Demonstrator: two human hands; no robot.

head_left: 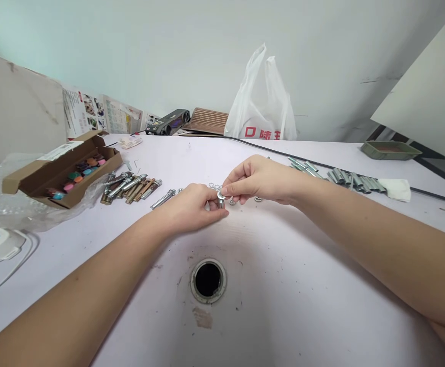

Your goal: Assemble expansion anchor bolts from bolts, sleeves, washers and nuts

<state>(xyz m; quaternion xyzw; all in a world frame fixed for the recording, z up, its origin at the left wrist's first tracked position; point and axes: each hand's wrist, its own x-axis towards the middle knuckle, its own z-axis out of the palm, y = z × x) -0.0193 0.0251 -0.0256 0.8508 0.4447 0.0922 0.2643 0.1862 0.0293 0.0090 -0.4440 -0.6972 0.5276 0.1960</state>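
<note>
Near the middle of the white table, my left hand point(195, 208) is closed round a small shiny metal piece point(221, 204), held upright between thumb and fingers. My right hand point(251, 179) pinches a metal washer point(221, 195) at the top of that piece. Small rings point(214, 186) lie just behind my fingers, and a few more small metal parts point(258, 199) are partly hidden under my right hand. Left of my left hand lies a silver bolt point(163, 199), beside a pile of silver and brass-coloured bolts point(131, 187).
An open cardboard box point(35, 176) of colourful items stands at left over bubble wrap. Metal tubes point(354, 181) and a white cloth point(395, 189) lie right, near a green tray point(390, 151). A black cable crosses behind. A round hole point(208, 281) opens in the tabletop.
</note>
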